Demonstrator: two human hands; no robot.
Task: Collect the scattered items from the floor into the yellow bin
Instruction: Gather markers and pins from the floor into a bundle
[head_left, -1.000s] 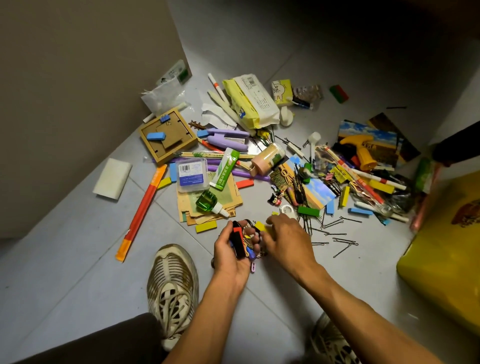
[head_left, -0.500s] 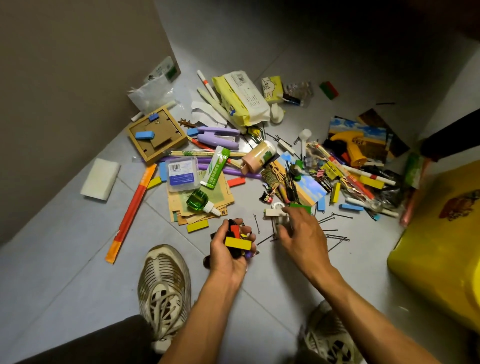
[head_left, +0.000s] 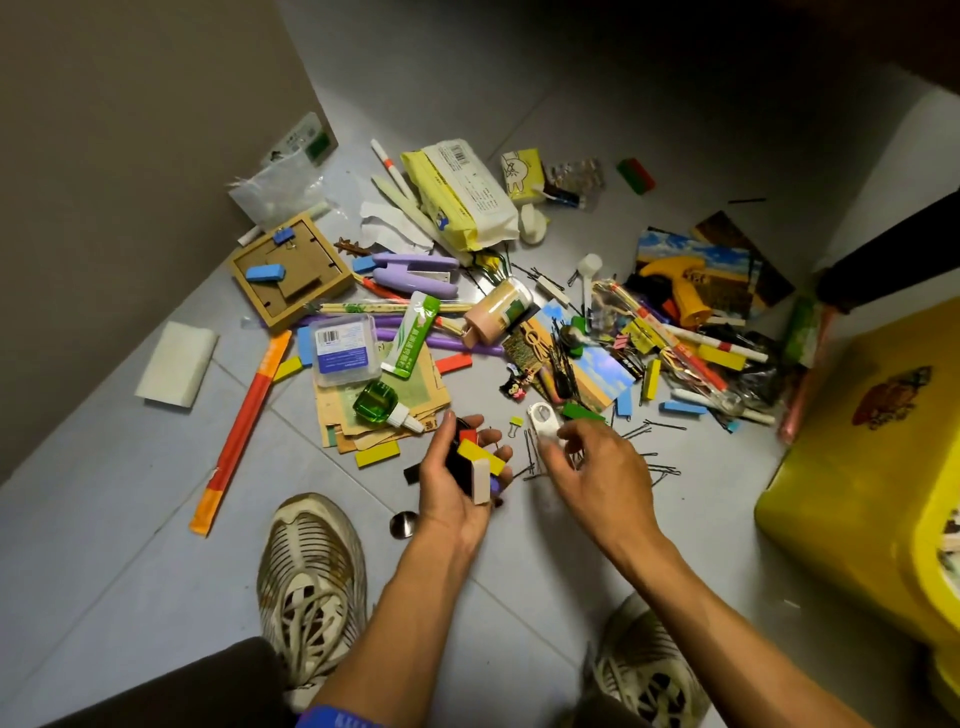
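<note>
The floor (head_left: 156, 519) is smooth grey tile with a dull sheen. Right of the pile, the bin (head_left: 857, 483) is glossy yellow plastic. At the pile's left edge lies a matt wooden frame (head_left: 291, 273), and nearer the shoes a clear plastic case (head_left: 345, 349) rests on creased brown paper (head_left: 379, 410). A shiny green plastic bottle (head_left: 375, 404) lies on that paper. The shoes (head_left: 311, 577) are worn mesh cloth.
</note>
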